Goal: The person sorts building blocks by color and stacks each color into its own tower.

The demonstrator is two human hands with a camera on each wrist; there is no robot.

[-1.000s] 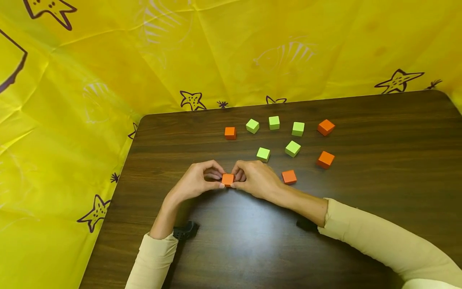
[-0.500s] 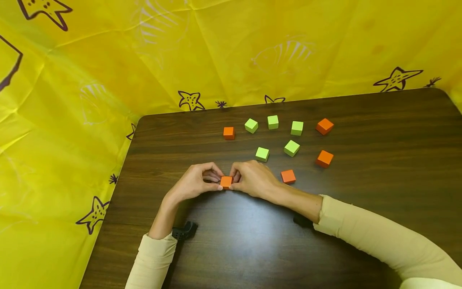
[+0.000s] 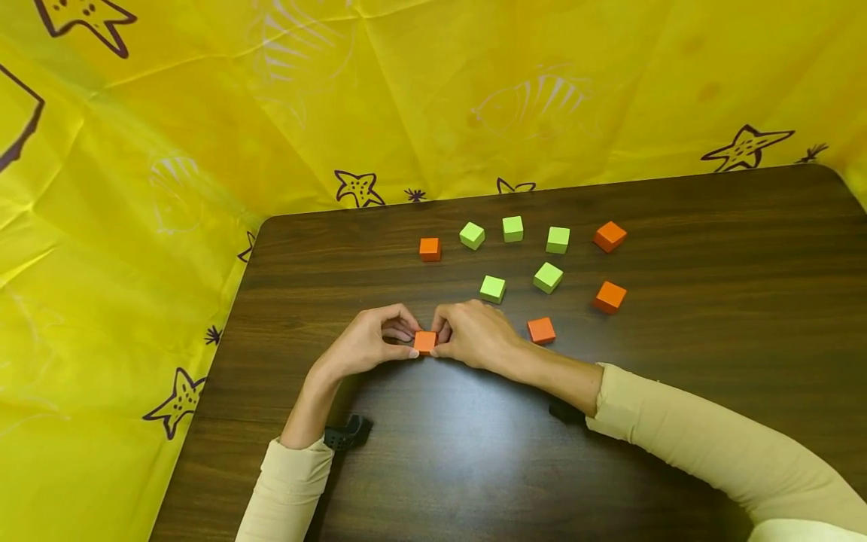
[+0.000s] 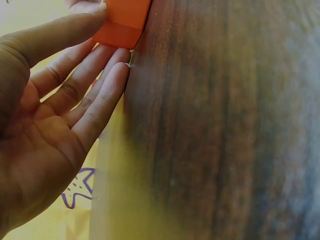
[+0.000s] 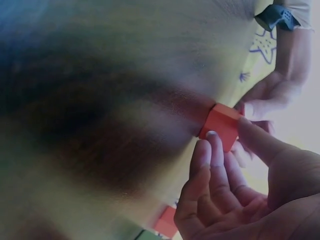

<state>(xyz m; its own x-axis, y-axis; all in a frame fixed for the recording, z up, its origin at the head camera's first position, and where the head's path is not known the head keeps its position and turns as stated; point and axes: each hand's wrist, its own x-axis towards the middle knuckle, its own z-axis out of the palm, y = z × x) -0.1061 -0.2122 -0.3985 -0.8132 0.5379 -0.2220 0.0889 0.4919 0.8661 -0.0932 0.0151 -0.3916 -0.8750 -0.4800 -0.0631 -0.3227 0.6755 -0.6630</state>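
Observation:
In the head view, an orange cube (image 3: 425, 342) sits on the dark wooden table between both hands. My left hand (image 3: 375, 339) pinches it from the left with thumb and fingertips. From the right, my right hand (image 3: 481, 336) also holds it between thumb and fingers. The left wrist view shows the same orange cube (image 4: 120, 22) at the top, against the left thumb and fingers. In the right wrist view, the orange cube (image 5: 221, 126) lies between the right thumb and fingertips, with the left hand (image 5: 267, 100) behind it.
Several green cubes (image 3: 512, 229) lie scattered beyond the hands on the table (image 3: 460, 452). Other orange cubes stand around them: one to the left (image 3: 430, 249), one near the right forearm (image 3: 541, 330), two farther right (image 3: 610, 297). A yellow patterned cloth (image 3: 433, 98) hangs behind.
The orange cube between the hands has shifted slightly toward the person. Both hands keep their hold, and the right forearm has moved a little left. The loose cubes stay put.

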